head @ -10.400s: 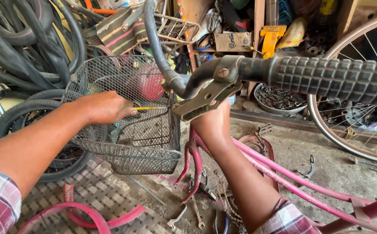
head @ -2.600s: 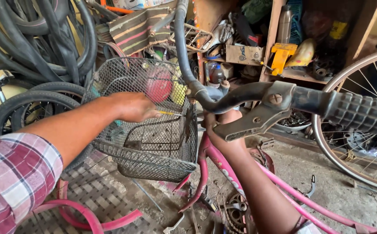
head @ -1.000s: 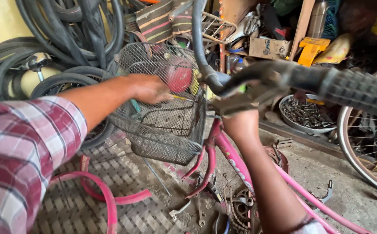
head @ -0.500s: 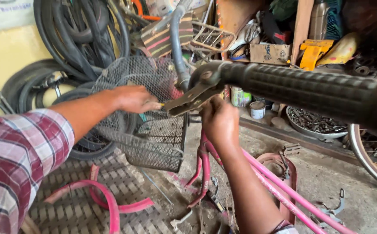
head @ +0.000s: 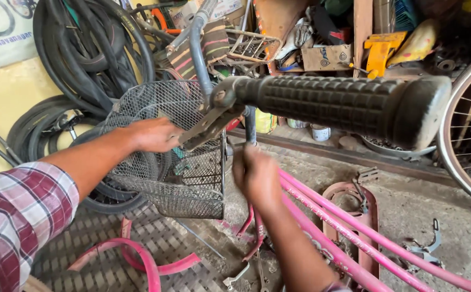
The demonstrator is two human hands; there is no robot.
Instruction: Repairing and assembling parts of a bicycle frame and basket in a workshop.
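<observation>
A wire mesh basket (head: 176, 162), dark grey, is seen mounted at the front of a pink bicycle frame (head: 343, 238), just below the handlebar. The left hand (head: 154, 135) is laid against the basket's near side by the upper rim; its fingers are curled toward the mesh, but it cannot be told whether anything is gripped. The left forearm is bare, with a plaid sleeve (head: 19, 221) in red and white at the lower left.

The right hand (head: 256, 176) is raised just beside the basket's right edge, close under the steel stem (head: 250, 123). The hand is blurred; its fingers appear closed narrowly, though what they hold cannot be made out.

A black ribbed handlebar grip (head: 343, 105) fills the upper middle, very near the camera. A metal brake lever (head: 211, 125) is angled down from its left end, in front of the basket's top.

Black tyres and tubes (head: 84, 59) are hung on the yellow wall at left. A spoked wheel (head: 470, 135) is stood at the right edge. Pink mudguard pieces (head: 149, 262) are lying on the floor beneath the basket. Cluttered shelves (head: 365, 38) are seen behind.
</observation>
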